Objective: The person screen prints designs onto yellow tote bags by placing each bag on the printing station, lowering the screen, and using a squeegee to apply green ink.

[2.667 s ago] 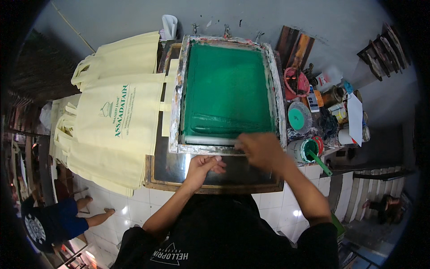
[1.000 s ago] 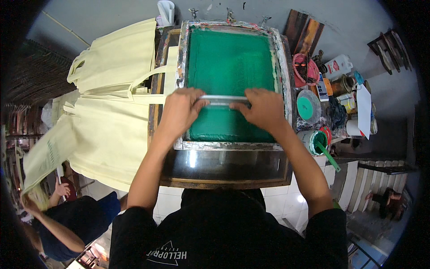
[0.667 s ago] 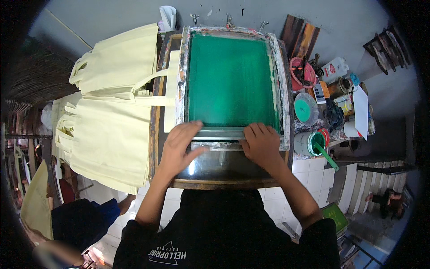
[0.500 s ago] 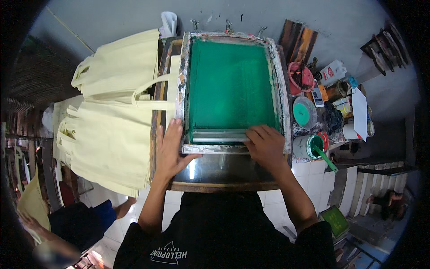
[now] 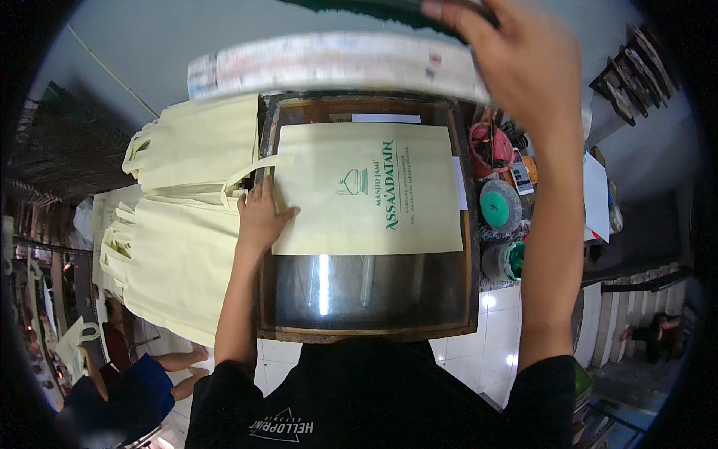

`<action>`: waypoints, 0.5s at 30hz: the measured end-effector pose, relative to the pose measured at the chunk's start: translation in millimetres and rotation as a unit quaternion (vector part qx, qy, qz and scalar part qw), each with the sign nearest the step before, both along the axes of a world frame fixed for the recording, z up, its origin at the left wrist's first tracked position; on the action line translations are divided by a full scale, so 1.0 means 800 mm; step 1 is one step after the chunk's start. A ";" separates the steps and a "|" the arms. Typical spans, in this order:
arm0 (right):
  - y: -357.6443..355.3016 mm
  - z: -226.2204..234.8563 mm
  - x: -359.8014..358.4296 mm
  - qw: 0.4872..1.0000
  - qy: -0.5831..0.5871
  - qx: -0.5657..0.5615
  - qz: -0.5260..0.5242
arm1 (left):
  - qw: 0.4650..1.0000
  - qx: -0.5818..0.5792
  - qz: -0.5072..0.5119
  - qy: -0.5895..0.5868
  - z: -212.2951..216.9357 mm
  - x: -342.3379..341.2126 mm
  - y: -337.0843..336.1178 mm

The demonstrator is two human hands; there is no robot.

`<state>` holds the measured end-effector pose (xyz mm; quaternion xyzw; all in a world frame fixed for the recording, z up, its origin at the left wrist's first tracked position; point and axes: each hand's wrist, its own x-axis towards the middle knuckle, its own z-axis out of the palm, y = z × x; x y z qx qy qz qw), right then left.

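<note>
A pale yellow tote bag (image 5: 321, 172) with a green print lies flat on the dark, glossy printing board (image 5: 396, 299). My left hand (image 5: 259, 217) rests at the bag's left edge, by its handle, fingers stretched forward and thumb out over the cloth. Above the far side of the board, a screen printing frame (image 5: 336, 67) is raised and tilted, its pale near bar smeared by motion. My right hand (image 5: 523, 60) grips it near its right end, high up. A strip of the green mesh shows at the top; whether the squeegee is also in that hand is unclear.
Stacks of yellow tote bags (image 5: 176, 247) lie to the left. On the right stand a round dish of green ink (image 5: 496, 211), an ink tub (image 5: 512, 260), a pink bucket (image 5: 490, 146) and a phone (image 5: 521, 178). Another person (image 5: 142, 393) is at lower left.
The screen frame has swung up off the board, uncovering the printed bag. My right hand has risen far up with it; my left hand has left the frame for the bag's edge.
</note>
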<state>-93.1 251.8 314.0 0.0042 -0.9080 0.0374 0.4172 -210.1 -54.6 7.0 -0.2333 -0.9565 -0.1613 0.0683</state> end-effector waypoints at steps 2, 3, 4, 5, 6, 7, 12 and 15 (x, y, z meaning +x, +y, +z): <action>0.000 0.020 -0.007 0.998 -0.008 -0.038 -0.041 | 0.996 -0.048 0.008 -0.068 0.031 -0.002 0.031; 0.028 0.038 -0.013 0.995 -0.029 -0.093 -0.032 | 0.992 -0.071 0.010 -0.101 0.045 -0.009 0.048; 0.046 0.053 -0.026 0.986 -0.044 -0.159 0.001 | 0.989 -0.097 0.001 -0.109 0.028 -0.030 0.033; 0.049 0.057 -0.039 0.984 -0.048 -0.171 0.017 | 0.991 -0.045 -0.032 -0.120 0.011 -0.045 0.022; 0.060 0.060 -0.046 0.982 -0.053 -0.179 0.015 | 0.974 -0.078 -0.041 -0.208 0.027 -0.056 0.037; 0.029 0.038 -0.056 0.994 -0.007 -0.113 -0.013 | 0.976 -0.004 -0.022 -0.217 0.041 -0.050 0.028; 0.075 0.071 -0.084 0.999 0.035 -0.016 0.000 | 0.972 0.197 0.040 -0.122 0.089 -0.091 -0.030; 0.083 0.075 -0.094 0.999 0.014 -0.050 0.010 | 0.977 0.179 0.103 -0.057 0.100 -0.141 -0.142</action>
